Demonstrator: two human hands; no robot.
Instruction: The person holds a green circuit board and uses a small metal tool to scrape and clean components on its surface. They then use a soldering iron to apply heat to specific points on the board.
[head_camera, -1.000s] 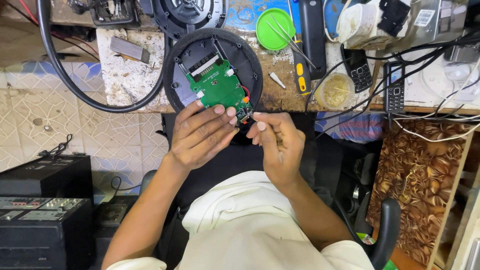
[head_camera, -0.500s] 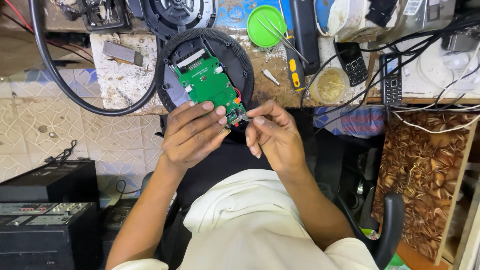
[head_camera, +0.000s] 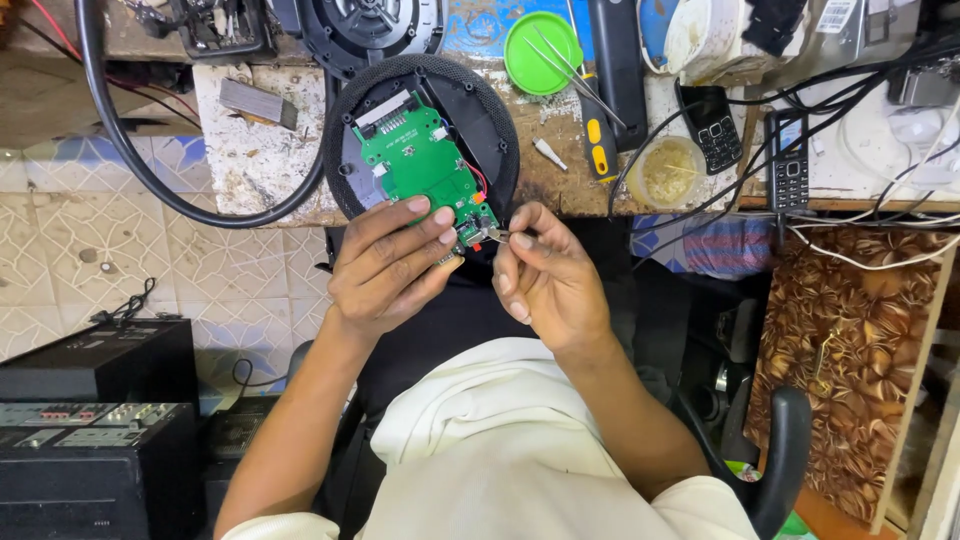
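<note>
Holding 1 green circuit board (head_camera: 420, 165) between 2 hands: left hand (head_camera: 385, 265), right hand (head_camera: 545, 275).

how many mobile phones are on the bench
2. A black keypad phone lies right of the small tub of paste; a second, slimmer keypad phone lies further right among the black cables. Others may be hidden under the clutter.
</note>
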